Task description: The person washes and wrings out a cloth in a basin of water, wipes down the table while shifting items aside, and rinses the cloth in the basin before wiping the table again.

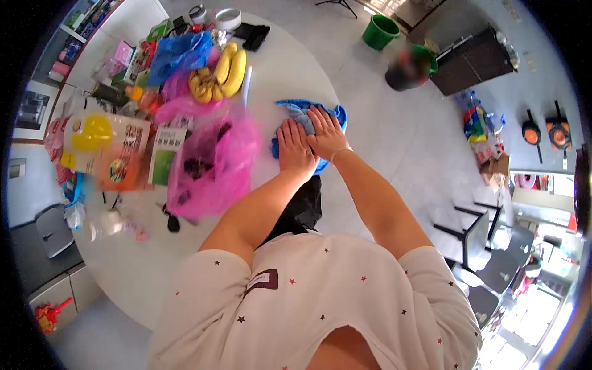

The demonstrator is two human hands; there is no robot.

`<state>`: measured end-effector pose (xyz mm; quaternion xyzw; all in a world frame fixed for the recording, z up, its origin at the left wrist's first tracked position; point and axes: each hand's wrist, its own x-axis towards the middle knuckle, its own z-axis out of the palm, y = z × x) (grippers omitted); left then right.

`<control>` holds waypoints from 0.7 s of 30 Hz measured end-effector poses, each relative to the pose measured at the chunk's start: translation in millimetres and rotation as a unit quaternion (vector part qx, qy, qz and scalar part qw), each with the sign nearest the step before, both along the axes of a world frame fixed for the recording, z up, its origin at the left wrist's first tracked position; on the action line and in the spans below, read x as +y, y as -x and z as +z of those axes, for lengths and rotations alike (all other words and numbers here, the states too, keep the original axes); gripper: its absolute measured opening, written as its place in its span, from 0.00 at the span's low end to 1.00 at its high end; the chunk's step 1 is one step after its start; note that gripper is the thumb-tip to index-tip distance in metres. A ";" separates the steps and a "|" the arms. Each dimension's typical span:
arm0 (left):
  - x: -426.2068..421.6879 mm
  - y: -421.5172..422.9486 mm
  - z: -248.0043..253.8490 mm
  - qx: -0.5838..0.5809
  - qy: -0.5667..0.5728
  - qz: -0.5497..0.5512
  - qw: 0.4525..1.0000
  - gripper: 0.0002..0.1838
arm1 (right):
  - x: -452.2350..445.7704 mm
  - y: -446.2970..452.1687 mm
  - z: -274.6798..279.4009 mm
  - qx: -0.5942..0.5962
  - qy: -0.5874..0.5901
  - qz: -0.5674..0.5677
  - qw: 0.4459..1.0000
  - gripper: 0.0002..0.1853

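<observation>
A blue cloth (338, 115) lies bunched at the right edge of the round white table (290, 55). My left hand (296, 150) rests flat on it, fingers stretched forward. Beside it, touching near the thumbs, my right hand (327, 134) also presses flat on the cloth with its fingers extended; a bracelet (339, 153) circles that wrist. Part of the cloth is hidden under both palms. Left of my hands sits a pink plastic bag (213, 163) with dark contents that I cannot make out.
Bananas (231, 74), a blue bag (180, 57), a white bowl (228, 19) and several packages crowd the table's far left. A green bucket (380, 32) stands on the floor ahead. To the right are a chair (475, 240) and a dark cabinet (473, 60).
</observation>
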<state>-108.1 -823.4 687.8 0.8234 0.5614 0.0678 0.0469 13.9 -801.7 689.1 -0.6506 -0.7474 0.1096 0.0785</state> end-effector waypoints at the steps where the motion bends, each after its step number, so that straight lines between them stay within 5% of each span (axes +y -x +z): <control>1: 17.0 -13.0 -4.3 -0.001 -0.014 0.008 1.000 0.43 | 17.9 -12.3 1.2 -0.006 0.004 0.005 1.000 0.35; 7: 103.2 -63.7 5.5 -0.064 0.012 0.028 0.998 0.42 | 109.8 -66.2 14.5 0.003 0.082 0.036 0.996 0.37; 10: 141.2 -78.3 3.4 -0.066 0.007 0.043 0.997 0.41 | 150.7 -81.2 2.7 0.209 0.186 -0.032 0.959 0.38; 21: 263.5 -97.2 -13.4 -0.014 -0.034 0.223 0.974 0.36 | 294.4 -74.1 -25.4 0.283 0.148 0.072 0.945 0.33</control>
